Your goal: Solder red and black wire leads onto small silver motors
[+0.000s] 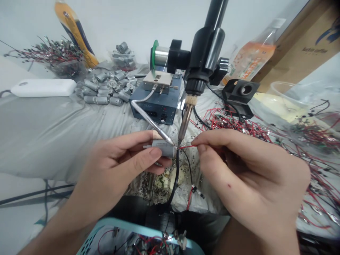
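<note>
The left hand point(117, 163) curls closed around a small motor point(162, 148), holding it steady at the metal solder tube point(151, 120) and soldering iron point(184, 120), while the right hand point(247, 170) pinches a red wire point(187, 146) taut at the motor's end.

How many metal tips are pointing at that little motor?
2. A clamped soldering iron comes down at one end of the motor, and a flexible steel tube from the blue box reaches it from the far side. None seem hidden.
</note>
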A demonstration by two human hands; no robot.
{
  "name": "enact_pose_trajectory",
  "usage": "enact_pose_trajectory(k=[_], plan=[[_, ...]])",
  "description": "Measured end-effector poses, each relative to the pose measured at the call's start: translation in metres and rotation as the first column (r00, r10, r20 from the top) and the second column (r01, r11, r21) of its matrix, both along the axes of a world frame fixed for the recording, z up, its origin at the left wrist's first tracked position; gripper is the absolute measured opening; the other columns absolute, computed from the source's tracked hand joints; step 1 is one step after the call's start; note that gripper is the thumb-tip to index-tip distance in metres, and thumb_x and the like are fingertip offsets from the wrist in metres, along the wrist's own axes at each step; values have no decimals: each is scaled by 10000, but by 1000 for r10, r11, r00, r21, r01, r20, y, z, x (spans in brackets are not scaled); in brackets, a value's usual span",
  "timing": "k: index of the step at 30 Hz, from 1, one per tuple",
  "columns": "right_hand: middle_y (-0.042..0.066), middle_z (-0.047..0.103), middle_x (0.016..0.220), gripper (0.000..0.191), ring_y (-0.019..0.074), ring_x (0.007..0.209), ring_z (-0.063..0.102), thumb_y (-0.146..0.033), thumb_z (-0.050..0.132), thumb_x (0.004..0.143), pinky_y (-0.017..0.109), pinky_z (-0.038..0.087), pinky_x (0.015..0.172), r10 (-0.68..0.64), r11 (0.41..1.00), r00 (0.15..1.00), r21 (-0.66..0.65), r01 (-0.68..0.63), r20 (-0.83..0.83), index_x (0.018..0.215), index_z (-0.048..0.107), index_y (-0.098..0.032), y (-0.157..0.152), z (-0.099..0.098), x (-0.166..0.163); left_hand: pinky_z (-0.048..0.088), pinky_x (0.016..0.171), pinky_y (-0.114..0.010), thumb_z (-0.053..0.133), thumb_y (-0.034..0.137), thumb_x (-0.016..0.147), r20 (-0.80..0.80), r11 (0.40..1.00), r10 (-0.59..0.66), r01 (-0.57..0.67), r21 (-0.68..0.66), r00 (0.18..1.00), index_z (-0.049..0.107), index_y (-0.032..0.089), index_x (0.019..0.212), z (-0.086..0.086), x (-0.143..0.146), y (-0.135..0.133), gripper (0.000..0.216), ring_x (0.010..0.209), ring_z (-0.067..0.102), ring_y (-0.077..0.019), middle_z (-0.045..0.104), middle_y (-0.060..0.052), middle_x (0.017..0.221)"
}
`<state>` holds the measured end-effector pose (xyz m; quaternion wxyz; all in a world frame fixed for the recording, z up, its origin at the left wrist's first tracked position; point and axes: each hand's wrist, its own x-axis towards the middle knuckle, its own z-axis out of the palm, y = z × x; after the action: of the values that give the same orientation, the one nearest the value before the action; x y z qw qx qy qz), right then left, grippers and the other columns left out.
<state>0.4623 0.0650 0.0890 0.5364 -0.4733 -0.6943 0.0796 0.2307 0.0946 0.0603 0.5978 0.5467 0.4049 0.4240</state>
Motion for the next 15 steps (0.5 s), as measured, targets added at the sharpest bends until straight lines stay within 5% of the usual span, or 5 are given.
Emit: enact_pose_trajectory(k=[15], plan=[[-32, 740, 793, 228, 100, 616, 581, -67, 727, 1022, 225, 536, 568, -57, 997, 998, 42, 57, 2, 958, 828, -261, -6, -7, 3, 742, 871, -181, 959, 537, 1007, -64, 998, 37, -39, -42, 997, 952, 351, 1195, 10, 3, 1, 265, 1025, 912, -211, 932, -14, 1185]])
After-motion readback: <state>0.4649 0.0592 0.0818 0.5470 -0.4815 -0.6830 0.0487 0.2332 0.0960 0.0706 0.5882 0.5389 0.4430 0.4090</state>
